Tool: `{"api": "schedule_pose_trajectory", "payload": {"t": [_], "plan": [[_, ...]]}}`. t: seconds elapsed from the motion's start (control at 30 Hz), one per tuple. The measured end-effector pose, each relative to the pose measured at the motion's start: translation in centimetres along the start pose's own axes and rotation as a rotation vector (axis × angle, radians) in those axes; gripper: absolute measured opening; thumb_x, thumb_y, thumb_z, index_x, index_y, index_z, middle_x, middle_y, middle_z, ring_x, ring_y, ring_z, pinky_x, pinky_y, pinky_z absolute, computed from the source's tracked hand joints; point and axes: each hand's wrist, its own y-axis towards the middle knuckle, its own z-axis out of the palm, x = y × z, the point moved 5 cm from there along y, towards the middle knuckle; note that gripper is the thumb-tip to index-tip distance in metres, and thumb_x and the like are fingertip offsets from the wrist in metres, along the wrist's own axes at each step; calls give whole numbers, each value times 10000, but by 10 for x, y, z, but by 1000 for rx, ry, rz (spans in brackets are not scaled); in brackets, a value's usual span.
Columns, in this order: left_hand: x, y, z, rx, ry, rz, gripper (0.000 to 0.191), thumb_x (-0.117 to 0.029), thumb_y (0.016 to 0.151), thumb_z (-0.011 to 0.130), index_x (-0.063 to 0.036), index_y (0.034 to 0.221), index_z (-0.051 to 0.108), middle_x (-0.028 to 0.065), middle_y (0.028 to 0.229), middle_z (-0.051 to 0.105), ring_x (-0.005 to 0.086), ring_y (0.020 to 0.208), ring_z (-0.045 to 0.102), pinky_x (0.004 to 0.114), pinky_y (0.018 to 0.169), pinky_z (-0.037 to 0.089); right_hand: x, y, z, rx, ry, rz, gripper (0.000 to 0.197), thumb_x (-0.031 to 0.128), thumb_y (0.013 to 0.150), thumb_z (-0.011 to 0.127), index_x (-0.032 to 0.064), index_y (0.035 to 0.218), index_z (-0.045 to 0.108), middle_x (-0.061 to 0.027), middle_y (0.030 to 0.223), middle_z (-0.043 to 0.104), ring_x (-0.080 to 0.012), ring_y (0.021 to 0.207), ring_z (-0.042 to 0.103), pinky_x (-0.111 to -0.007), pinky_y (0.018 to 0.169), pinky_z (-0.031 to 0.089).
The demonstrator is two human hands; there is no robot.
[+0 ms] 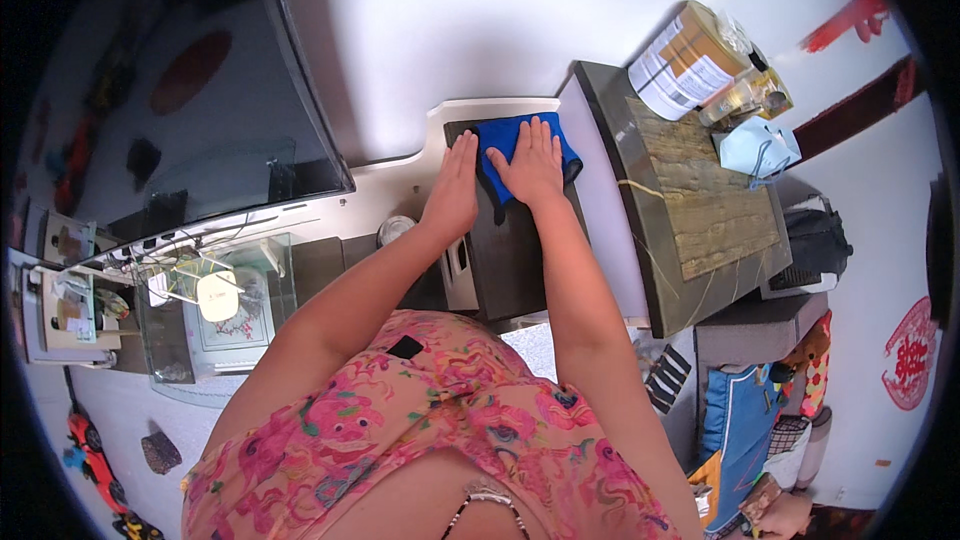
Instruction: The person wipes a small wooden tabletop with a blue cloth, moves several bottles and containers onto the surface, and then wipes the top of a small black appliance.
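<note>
A folded blue cloth item [501,136] with black edging, perhaps a garment, lies on the dark top of a narrow cabinet [510,270]. My right hand [534,165] rests flat on the cloth, palm down, with the thumb spread away from the fingers. Along the cloth's left edge is my left hand [454,191], its fingers straight and pointing away from me. Its fingertips are at the black edging; whether they touch it I cannot tell. Neither hand grips anything.
Left stands a large dark television [195,90] above a glass shelf with a white router [217,296]. At right, a stone-topped cabinet [660,240] carries a large tin [686,64] and a light-blue paper bag [759,148]. A round-lidded container [395,229] sits beside my left forearm.
</note>
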Motion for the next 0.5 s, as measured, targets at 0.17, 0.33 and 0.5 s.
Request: {"api": "schedule_pose_trajectory", "payload": {"t": [0.17,0.33,0.5], "plan": [[5,0,2,25,-6,-23,749,140,850,461,76,1570,266,298,1608,329,432,1527,289,515,1283,192,-2,-52,-5,-19,-22,-26,917,614,984,537,-58,1575,336,-236,1681,265,-353,1586,185,-504,1287,105],[8,-1,3,6,-43,40,723,146,867,450,42,1566,301,301,1599,337,434,1525,285,521,1280,202,-10,-146,-23,-79,-25,-38,905,575,956,604,-70,1549,376,-250,1657,310,-373,1571,225,-514,1283,117],[6,-4,7,17,-91,-43,688,136,897,435,14,1565,320,274,1610,340,448,1517,291,523,1269,228,-3,-218,-40,-75,-12,-4,899,499,912,698,-79,1529,395,-276,1631,340,-393,1556,261,-536,1273,139]]}}
